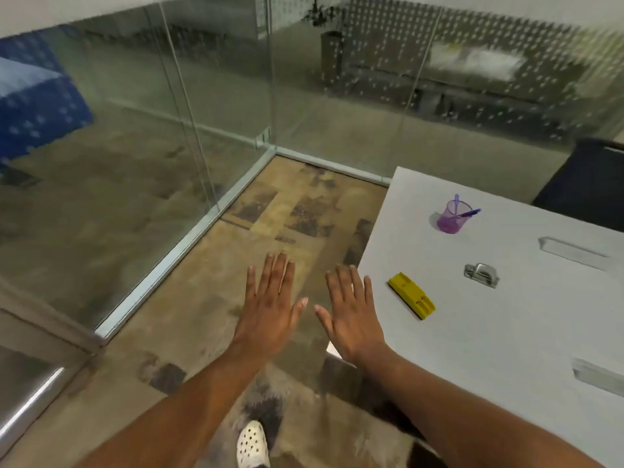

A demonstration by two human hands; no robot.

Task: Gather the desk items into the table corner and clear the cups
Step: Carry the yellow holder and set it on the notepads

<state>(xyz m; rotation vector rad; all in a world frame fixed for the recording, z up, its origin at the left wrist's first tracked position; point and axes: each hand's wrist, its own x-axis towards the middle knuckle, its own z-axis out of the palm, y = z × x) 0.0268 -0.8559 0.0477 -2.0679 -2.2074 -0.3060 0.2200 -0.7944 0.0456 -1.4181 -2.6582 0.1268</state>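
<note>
A white table [479, 339] fills the right side of the head view. Near its far corner stands a purple mesh cup [452, 218] with a purple pen in it. A yellow flat eraser-like block [411, 295] lies close to the table's left edge. A small metal hole punch [482, 275] sits a little right of the block. My left hand [271, 309] is held flat, fingers straight, over the floor left of the table. My right hand [353, 319] is also flat and empty, at the table's left edge, just left of the yellow block.
Two clear oblong items lie on the table, one [574, 253] at the right edge and another [599, 376] lower right. Glass walls [202, 130] meet in a corner beyond the carpet. A dark chair [587, 184] stands behind the table. My white shoe [252, 444] shows below.
</note>
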